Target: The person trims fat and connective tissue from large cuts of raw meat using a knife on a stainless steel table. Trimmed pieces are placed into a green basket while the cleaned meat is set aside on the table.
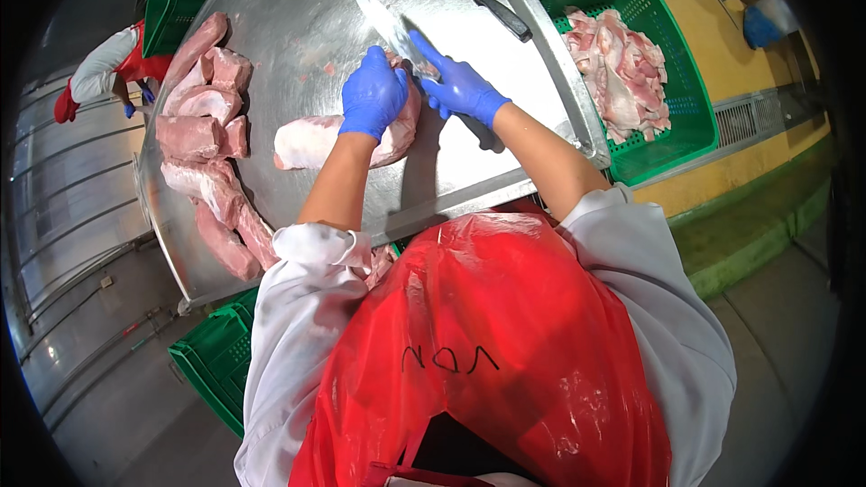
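Note:
My right hand (462, 90), in a blue glove, is closed on a knife, its index finger stretched along the blade (386, 22). The blade points up and left over the metal table; most of the handle is hidden under the hand. My left hand (373, 95), also blue-gloved, is closed on a long piece of pale pink meat (307, 142) and presses it to the table. The piece bends up to the right, its far end beside the knife. Whether the edge touches the meat I cannot tell.
Several meat pieces (194, 135) lie along the table's left side. A black-handled sharpening steel (502, 14) rests at the right on the metal table (311, 32). A green crate (690, 113) holds meat trimmings (622, 72). Another green crate (216, 356) stands lower left. A co-worker (108, 68) is far left.

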A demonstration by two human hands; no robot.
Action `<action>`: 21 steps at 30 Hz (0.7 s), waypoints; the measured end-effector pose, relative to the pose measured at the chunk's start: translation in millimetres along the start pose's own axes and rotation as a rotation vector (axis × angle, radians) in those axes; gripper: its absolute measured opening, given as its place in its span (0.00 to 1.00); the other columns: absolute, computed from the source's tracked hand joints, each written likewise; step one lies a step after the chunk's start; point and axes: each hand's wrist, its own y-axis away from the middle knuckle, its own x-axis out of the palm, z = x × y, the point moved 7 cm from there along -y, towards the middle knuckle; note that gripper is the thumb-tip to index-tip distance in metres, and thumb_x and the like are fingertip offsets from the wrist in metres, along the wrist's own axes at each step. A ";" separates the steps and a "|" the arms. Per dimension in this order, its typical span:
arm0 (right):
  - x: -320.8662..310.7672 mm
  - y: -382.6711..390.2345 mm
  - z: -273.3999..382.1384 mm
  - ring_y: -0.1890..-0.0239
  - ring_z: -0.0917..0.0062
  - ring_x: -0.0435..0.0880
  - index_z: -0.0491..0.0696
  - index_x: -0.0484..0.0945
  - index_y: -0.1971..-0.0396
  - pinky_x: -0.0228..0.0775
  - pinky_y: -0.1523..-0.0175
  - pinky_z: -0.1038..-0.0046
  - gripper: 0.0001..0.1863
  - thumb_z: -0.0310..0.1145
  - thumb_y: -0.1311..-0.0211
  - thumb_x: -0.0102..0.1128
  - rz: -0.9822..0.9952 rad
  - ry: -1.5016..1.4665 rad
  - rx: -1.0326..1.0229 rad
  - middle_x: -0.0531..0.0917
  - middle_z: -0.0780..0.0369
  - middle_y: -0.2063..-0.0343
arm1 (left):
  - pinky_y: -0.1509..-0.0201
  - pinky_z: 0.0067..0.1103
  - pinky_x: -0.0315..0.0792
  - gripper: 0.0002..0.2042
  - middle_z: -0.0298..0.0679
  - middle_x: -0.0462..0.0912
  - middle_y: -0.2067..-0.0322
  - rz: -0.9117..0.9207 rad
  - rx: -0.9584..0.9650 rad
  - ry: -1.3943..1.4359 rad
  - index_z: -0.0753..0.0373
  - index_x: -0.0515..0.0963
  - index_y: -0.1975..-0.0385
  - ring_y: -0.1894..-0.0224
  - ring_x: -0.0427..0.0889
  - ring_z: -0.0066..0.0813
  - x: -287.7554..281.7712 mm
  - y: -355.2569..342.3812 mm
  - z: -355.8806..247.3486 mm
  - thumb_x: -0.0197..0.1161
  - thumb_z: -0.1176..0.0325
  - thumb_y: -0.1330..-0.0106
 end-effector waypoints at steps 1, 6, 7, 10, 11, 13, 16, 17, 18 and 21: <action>3.2 6.4 1.0 0.74 0.75 0.83 0.68 0.41 0.24 0.82 0.68 0.72 0.44 0.28 0.34 0.53 0.058 0.040 0.036 0.83 0.55 0.65 | 0.53 0.45 0.75 0.16 0.58 0.82 0.58 0.004 -0.018 -0.014 0.65 0.72 0.58 0.57 0.83 0.58 1.0 -1.7 4.0 0.54 0.56 0.33; 5.2 56.5 -20.0 0.81 0.83 0.77 0.67 0.47 0.24 0.76 0.75 0.78 0.43 0.23 0.37 0.49 0.218 -0.125 0.074 0.78 0.61 0.74 | 0.51 0.44 0.75 0.16 0.59 0.82 0.57 -0.021 0.126 -0.053 0.65 0.73 0.58 0.57 0.83 0.58 -11.0 -6.4 -4.6 0.56 0.57 0.34; 6.8 35.3 -18.0 0.81 0.83 0.76 0.65 0.47 0.24 0.75 0.76 0.79 0.43 0.23 0.37 0.49 0.206 -0.086 0.081 0.78 0.62 0.75 | 0.51 0.44 0.75 0.16 0.59 0.82 0.57 0.014 0.159 -0.052 0.65 0.73 0.58 0.56 0.83 0.58 -11.0 -3.5 -8.9 0.56 0.57 0.34; 13.2 -38.8 -6.5 0.82 0.81 0.76 0.64 0.47 0.24 0.74 0.76 0.77 0.42 0.24 0.36 0.50 0.113 -0.087 0.060 0.78 0.61 0.75 | 0.53 0.43 0.75 0.13 0.58 0.82 0.60 0.033 0.256 -0.018 0.63 0.73 0.59 0.57 0.83 0.58 -11.7 -14.7 -21.5 0.55 0.61 0.35; 14.6 -36.8 -7.0 0.81 0.81 0.77 0.64 0.46 0.24 0.74 0.75 0.77 0.42 0.24 0.36 0.50 0.113 -0.063 0.072 0.78 0.61 0.75 | 0.53 0.43 0.75 0.13 0.58 0.82 0.61 0.034 0.235 -0.012 0.64 0.73 0.59 0.57 0.82 0.59 -12.7 -20.0 -20.4 0.55 0.61 0.35; 19.4 -7.9 -17.7 0.80 0.81 0.77 0.65 0.45 0.24 0.74 0.75 0.77 0.42 0.25 0.35 0.49 0.155 0.008 0.100 0.78 0.61 0.75 | 0.53 0.42 0.75 0.13 0.59 0.82 0.63 0.035 0.183 0.005 0.64 0.73 0.60 0.57 0.81 0.60 -17.0 -32.4 -11.2 0.55 0.61 0.35; 27.0 68.7 -20.4 0.79 0.80 0.78 0.66 0.43 0.24 0.74 0.75 0.75 0.44 0.25 0.35 0.49 0.244 -0.067 0.055 0.79 0.60 0.74 | 0.57 0.43 0.73 0.14 0.61 0.81 0.65 -0.042 0.266 0.139 0.66 0.72 0.63 0.60 0.80 0.63 -22.7 -36.4 -0.8 0.54 0.60 0.34; 30.0 75.3 -17.6 0.79 0.79 0.78 0.67 0.42 0.23 0.73 0.76 0.74 0.45 0.24 0.36 0.49 0.229 -0.156 0.070 0.79 0.60 0.74 | 0.57 0.43 0.73 0.14 0.61 0.81 0.65 -0.042 0.316 0.188 0.66 0.72 0.64 0.61 0.80 0.64 -23.4 -32.9 -4.5 0.54 0.59 0.34; 29.6 59.1 -11.8 0.80 0.79 0.78 0.64 0.46 0.24 0.73 0.76 0.74 0.43 0.24 0.37 0.50 0.155 -0.128 0.069 0.80 0.59 0.74 | 0.58 0.44 0.72 0.15 0.61 0.81 0.67 -0.032 0.371 0.219 0.67 0.72 0.64 0.62 0.80 0.64 -22.1 -34.9 -9.9 0.54 0.59 0.34; 30.9 -39.7 5.9 0.79 0.77 0.78 0.45 0.77 0.51 0.74 0.70 0.72 0.15 0.28 0.37 0.53 0.082 0.066 0.260 0.79 0.61 0.79 | 0.55 0.45 0.73 0.16 0.61 0.82 0.65 0.035 0.454 0.209 0.68 0.74 0.62 0.59 0.81 0.63 -21.8 -38.3 -39.9 0.54 0.59 0.34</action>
